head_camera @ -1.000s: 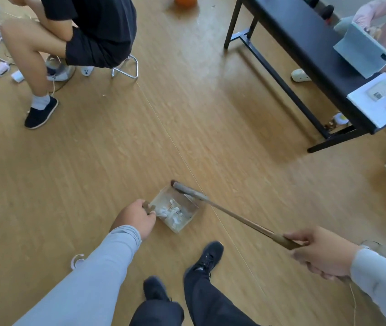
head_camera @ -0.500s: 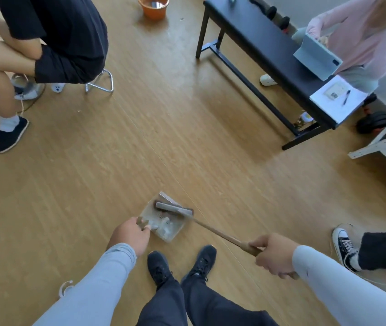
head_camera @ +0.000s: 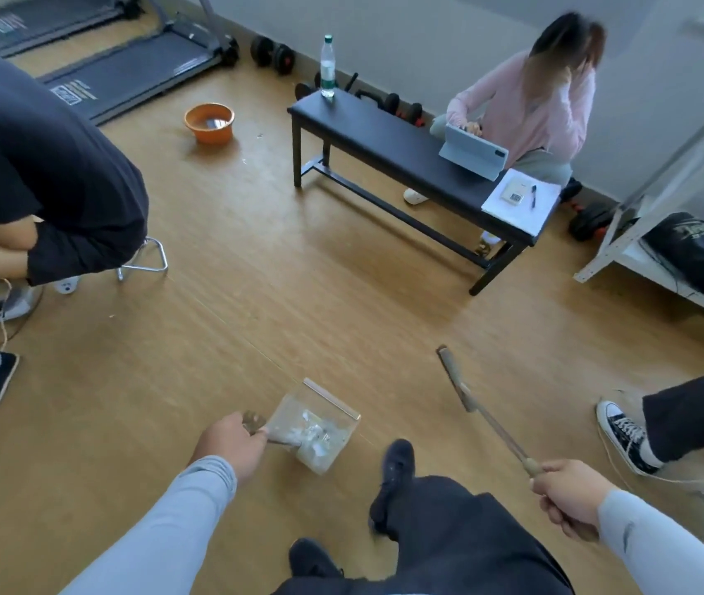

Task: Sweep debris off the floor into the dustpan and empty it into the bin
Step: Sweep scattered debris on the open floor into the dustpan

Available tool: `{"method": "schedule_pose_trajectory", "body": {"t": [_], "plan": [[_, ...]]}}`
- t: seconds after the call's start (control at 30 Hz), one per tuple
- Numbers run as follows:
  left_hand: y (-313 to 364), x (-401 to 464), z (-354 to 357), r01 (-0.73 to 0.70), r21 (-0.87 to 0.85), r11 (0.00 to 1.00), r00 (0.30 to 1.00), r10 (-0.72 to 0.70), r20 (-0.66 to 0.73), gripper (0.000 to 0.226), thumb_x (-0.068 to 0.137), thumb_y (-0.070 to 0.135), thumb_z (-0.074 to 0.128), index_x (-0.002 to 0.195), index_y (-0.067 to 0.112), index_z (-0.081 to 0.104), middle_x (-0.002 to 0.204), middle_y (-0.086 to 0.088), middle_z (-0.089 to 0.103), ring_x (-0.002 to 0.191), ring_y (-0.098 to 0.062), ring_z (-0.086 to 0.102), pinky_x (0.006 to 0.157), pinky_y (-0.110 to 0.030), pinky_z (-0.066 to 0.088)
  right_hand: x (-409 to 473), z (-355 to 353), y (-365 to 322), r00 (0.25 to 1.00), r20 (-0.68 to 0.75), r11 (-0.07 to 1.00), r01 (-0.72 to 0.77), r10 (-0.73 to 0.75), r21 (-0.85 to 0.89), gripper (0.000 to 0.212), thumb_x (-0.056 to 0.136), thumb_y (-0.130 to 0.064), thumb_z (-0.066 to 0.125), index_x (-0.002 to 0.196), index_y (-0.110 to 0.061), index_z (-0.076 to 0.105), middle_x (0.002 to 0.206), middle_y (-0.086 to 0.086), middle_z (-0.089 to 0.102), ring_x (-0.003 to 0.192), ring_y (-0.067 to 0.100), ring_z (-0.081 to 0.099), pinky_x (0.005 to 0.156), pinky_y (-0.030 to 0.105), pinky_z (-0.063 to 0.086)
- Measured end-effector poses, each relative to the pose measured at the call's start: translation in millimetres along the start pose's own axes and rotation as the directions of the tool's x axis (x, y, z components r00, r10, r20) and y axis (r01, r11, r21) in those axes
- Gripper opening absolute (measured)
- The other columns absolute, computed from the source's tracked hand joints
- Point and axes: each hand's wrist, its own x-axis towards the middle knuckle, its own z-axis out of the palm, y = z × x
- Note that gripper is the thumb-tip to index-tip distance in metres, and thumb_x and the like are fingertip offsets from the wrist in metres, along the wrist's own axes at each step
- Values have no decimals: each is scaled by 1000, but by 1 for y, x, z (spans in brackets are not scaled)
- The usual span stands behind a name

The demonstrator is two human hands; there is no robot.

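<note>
Clearly, white scraps (head_camera: pixel 313 435) are seen heaped inside the clear dustpan (head_camera: pixel 320 427), which is held by its handle in the closed grip of the left hand (head_camera: pixel 234 444). The broom (head_camera: pixel 481 412) is clasped by the right hand (head_camera: pixel 569 496), its head angled away from the pan.

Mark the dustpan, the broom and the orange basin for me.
dustpan (head_camera: pixel 320 427), head view, on its clear tray.
broom (head_camera: pixel 455 382), head view, on its head.
orange basin (head_camera: pixel 209 122), head view, on its rim.
</note>
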Motion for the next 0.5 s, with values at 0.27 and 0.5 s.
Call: {"method": "schedule_pose_trajectory", "body": {"t": [0.27,0.5], "plan": [[34,45,1,-13,-49,999,1000,12,-18,10,90,39,62,97,32,67,89,7,68,78,-17,65,72,-30,52,58,-9,-56,988,-81,976,-113,129,184,13,93,3,51,82,-2,52,50,8,46,32,16,40,39,16,38],[74,106,-5,70,-81,994,996,-74,-41,13,93,37,61,104,32,64,89,8,64,83,-21,64,72,-29,48,118,-10,-185,992,11,965,-128,129,230,10,93,2,48,90,-4,55,48,7,46,28,14,44,36,18,41]]}}
